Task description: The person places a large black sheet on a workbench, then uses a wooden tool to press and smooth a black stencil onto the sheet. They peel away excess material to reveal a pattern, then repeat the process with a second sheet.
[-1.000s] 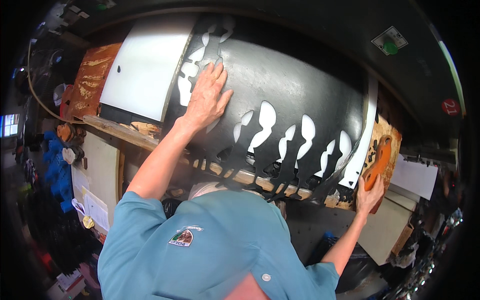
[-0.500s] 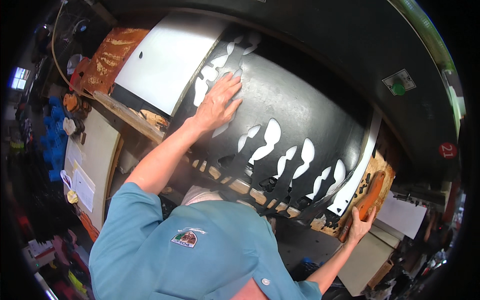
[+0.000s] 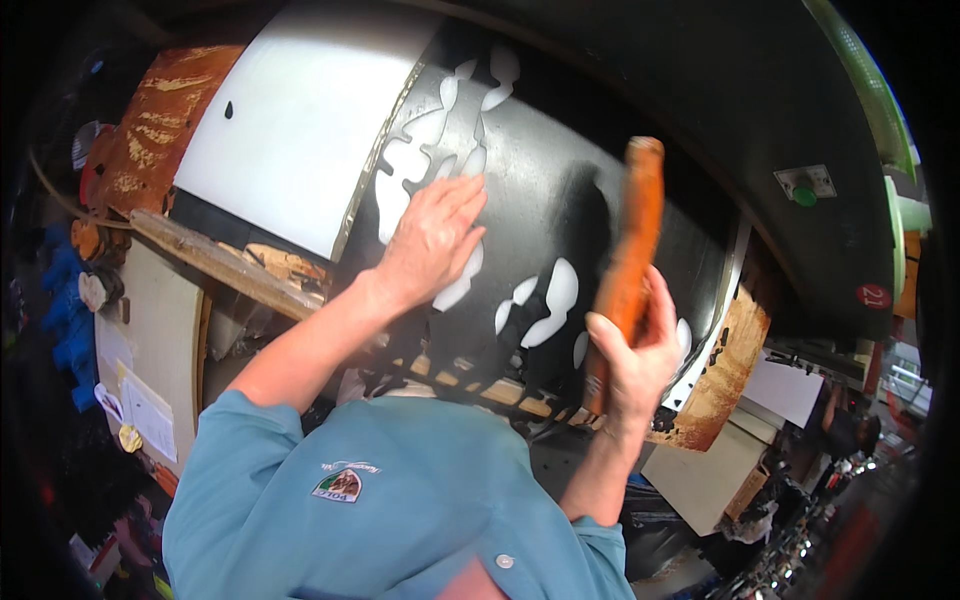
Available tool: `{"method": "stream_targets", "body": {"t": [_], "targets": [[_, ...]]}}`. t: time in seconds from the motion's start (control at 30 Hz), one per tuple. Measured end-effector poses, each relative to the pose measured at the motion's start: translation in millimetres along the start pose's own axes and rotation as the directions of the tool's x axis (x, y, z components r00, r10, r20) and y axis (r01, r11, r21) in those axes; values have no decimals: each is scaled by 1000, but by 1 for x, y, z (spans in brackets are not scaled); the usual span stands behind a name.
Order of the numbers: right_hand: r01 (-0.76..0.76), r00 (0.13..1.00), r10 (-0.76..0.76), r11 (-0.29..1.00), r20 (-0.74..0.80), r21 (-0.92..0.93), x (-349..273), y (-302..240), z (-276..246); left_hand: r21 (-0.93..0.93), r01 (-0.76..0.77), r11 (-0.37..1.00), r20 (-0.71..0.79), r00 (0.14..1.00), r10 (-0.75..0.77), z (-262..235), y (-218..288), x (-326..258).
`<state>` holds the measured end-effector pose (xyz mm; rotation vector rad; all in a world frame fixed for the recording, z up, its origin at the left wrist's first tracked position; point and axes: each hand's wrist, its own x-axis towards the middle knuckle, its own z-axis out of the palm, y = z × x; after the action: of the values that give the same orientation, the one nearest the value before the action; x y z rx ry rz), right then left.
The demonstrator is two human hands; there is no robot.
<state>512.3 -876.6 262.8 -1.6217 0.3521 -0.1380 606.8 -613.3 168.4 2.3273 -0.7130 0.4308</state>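
Left hand: the left hand is lying flat, fingers spread and extended, palm pressing down on the black sheet with curved white cut-out shapes; the fingertips are reaching the cluster of cut-outs near the sheet's upper left part.
Right hand: the right hand is closing around the lower part of the long orange-brown wooden stick, fingers wrapping its shaft; the hand is raised above the sheet's right half.
Stick: it is standing nearly upright in the picture, its upper end tilting slightly right, crossing in front of the black sheet; whether its far end is touching the sheet cannot be told.
Black sheet: it is lying between and under both hands, with the left hand resting on it and the right hand hovering over its right part.
White panel: a plain white flat panel is lying just beside the black sheet, to its left, well clear of the right hand.
Rusty plate: a rust-brown metal plate is sitting at the far left, beyond the white panel.
Wooden slats: pale wooden strips are showing under the sheet's near edge, by the person's blue shirt.
Table: the sheet and panels are resting on a cluttered table; its edge is showing left of the left forearm.
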Motion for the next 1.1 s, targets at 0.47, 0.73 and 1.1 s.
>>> {"method": "stream_targets", "body": {"t": [0.47,0.73,1.1], "targets": [[72,944,-319,458,-89,-886,113,29,167,-170,89,981,9,996,-89,-3,-4,4],[337,941,-247,642,230,-688,74,46,98,-172,75,982,33,997,-70,-1,-8,4],[451,844,-517,538,144,-712,77,72,113,-105,55,993,12,998,-54,3,-11,5]]}}
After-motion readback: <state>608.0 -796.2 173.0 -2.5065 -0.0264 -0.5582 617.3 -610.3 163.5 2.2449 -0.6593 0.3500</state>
